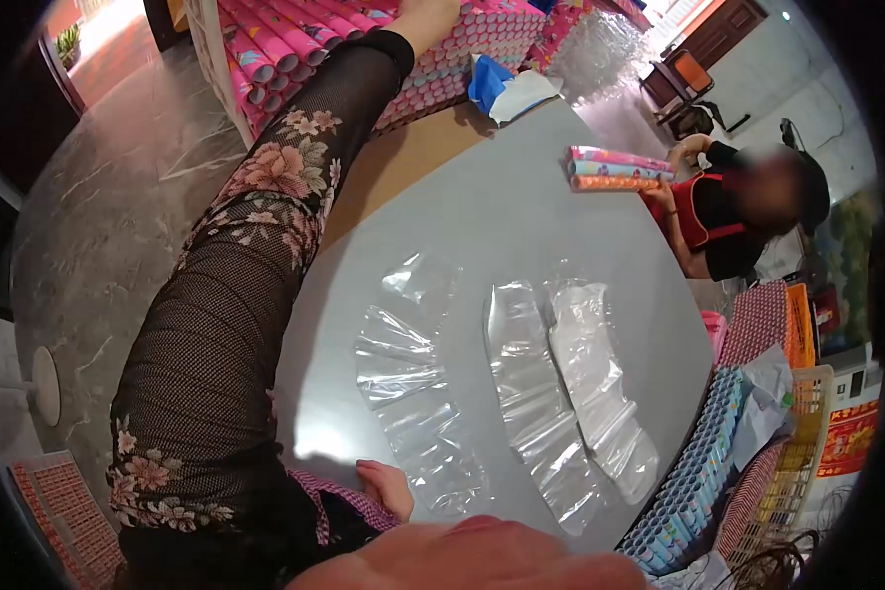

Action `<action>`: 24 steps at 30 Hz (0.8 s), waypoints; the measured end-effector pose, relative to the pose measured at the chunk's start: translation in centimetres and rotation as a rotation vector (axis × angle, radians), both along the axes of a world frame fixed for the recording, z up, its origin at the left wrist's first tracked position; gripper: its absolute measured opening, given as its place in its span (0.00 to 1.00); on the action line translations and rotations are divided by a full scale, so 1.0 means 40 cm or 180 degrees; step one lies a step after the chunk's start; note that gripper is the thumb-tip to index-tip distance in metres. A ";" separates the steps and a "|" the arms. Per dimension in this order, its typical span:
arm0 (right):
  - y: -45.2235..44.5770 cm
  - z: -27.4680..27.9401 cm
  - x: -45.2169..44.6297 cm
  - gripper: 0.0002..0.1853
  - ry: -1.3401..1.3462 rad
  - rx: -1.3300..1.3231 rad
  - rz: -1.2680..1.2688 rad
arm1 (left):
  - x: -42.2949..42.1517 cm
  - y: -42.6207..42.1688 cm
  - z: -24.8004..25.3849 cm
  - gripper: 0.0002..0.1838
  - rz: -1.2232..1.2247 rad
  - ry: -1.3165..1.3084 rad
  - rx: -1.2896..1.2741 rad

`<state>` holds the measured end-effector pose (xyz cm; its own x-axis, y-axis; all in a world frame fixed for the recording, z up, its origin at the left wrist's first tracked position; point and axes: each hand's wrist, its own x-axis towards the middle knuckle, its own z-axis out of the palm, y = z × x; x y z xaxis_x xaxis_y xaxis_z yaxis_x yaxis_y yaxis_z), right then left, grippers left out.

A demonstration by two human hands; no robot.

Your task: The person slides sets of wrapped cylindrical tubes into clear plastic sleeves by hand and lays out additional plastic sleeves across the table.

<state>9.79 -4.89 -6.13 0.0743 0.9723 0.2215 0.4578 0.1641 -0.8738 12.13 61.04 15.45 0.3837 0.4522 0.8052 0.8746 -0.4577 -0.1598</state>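
Note:
My left arm, in a black mesh sleeve with flowers, stretches to the top edge. There my left hand (428, 22) is at the stacked pink paper tubes (310, 39); its fingers are cut off or hidden. Low in the view, my right hand (387, 490) rests at the near table edge with its visible fingers curled in. What it holds, if anything, is hidden. Beside it lies a fanned row of clear plastic bags (403, 364). Two more rows of clear bags, a middle one (526, 393) and a right one (605, 383), lie on the grey table (521, 216).
Across the table a person (703, 211) holds several patterned tubes (619, 169). Blue-patterned tubes (688, 492) stand stacked at the right edge, near a yellow basket (806, 423). Crumpled blue and white paper (506, 93) lies by the pink stack. My chin and mouth cover the bottom.

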 end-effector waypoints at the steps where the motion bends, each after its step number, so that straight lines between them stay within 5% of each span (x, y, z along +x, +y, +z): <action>1: 0.002 -0.029 0.017 0.19 0.0053 -0.0511 0.0388 | -0.003 -0.001 0.001 0.07 0.0004 0.0003 -0.0008; 6: -0.002 -0.021 0.023 0.20 0.0188 -0.1073 0.0719 | -0.012 -0.019 0.007 0.09 -0.0175 0.0167 0.0136; 9: 0.002 0.008 0.000 0.16 0.0342 -0.0406 0.0564 | 0.029 0.119 -0.061 0.11 0.0464 0.0546 -0.0279; 10: 0.007 0.044 -0.039 0.14 0.0441 -0.0040 -0.0084 | 0.035 0.134 -0.104 0.11 0.0470 0.0541 -0.0280; 12: 0.004 0.066 -0.056 0.12 0.0532 0.0329 -0.0734 | 0.037 0.107 -0.138 0.14 0.1522 0.0993 0.1426; 13: 0.001 0.056 -0.054 0.12 0.0417 0.0233 -0.0744 | 0.029 0.080 -0.107 0.14 0.1524 0.0985 0.1433; 15: -0.006 0.084 -0.048 0.12 0.0563 -0.0092 -0.0767 | -0.011 -0.148 0.037 0.17 -0.0039 0.1315 0.0207; 16: -0.016 0.119 -0.036 0.12 0.1272 -0.1011 -0.0789 | -0.017 -0.179 0.036 0.17 -0.0036 0.1308 0.0190; 18: -0.003 0.182 0.003 0.14 0.1845 -0.1434 -0.0814 | -0.034 -0.213 0.037 0.08 0.0089 0.2212 0.0149; 20: 0.009 0.181 0.049 0.18 0.2899 -0.1220 -0.0774 | -0.060 -0.242 0.013 0.07 -0.0468 0.1923 0.0790; 24: 0.162 0.291 0.169 0.29 0.2864 -0.0663 -0.0187 | -0.145 -0.501 0.045 0.08 -0.0503 0.1840 0.1366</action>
<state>16.54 1.61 5.51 0.1841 0.9753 -0.1223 -0.4050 -0.0381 -0.9135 6.31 40.99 17.25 0.8349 0.0470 0.5484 0.5254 -0.3647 -0.7687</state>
